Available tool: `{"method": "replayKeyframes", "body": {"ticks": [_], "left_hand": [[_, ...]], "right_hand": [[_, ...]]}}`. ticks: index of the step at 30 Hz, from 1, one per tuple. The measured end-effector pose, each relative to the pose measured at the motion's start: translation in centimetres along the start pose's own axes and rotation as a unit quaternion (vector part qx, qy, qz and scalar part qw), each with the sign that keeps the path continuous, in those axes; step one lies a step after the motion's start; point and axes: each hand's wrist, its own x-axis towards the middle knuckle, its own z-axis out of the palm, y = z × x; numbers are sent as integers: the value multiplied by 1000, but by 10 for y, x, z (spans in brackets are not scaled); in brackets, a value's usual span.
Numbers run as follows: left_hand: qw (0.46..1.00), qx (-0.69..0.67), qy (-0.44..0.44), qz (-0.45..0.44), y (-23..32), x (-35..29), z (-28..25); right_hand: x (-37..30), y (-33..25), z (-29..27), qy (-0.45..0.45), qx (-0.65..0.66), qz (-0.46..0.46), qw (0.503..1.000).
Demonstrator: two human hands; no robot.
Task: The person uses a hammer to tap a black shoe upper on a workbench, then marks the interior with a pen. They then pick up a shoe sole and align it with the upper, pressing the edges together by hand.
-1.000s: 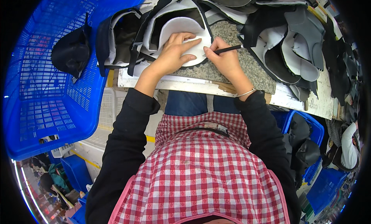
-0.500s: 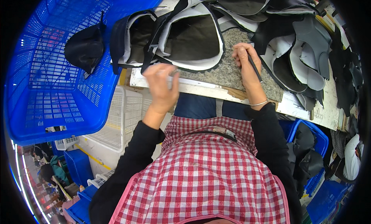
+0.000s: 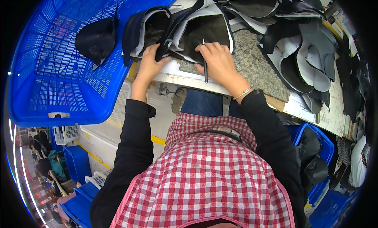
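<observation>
Two black shoe uppers with white lining stand side by side at the table's near edge: a left one (image 3: 134, 33) and a wider right one (image 3: 201, 29). My left hand (image 3: 147, 68) is at their near rims, fingers and thumb on either side of a black edge between them. A slim black pen (image 3: 205, 66) with a thin pale tip points upward in my right hand (image 3: 217, 62), held against the palm. The fingers of that hand rest on the near rim of the wider upper, and some fingertips are hidden inside it.
A blue plastic basket (image 3: 59, 110) on the left holds one black upper (image 3: 95, 41). A speckled stone slab (image 3: 254, 64) lies on the white table (image 3: 334, 118). More lined uppers (image 3: 297, 62) are piled at the right, and a blue crate (image 3: 330, 149) with black pieces stands below.
My right hand has moved left from over the slab to the wider upper, carrying the pen. My left hand has shifted left onto the near rims of the uppers.
</observation>
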Motion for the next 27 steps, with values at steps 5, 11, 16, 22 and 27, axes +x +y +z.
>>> {"method": "replayKeyframes", "body": {"ticks": [5, 11, 16, 22, 27], "left_hand": [[945, -252, 52, -202, 8, 28, -31], [929, -296, 6, -222, 47, 41, -82], [911, -333, -17, -243, 52, 26, -77], [938, -345, 13, 14, 24, -8, -21], [998, -35, -19, -45, -2, -21, 6]], "right_hand": [[12, 4, 13, -32, -86, -110, 990], [19, -4, -6, 7, -77, -50, 996], [21, -16, 10, 64, -158, -40, 985], [57, 5, -4, -33, -114, -2, 993], [116, 28, -158, 65, -4, 27, 998]]}}
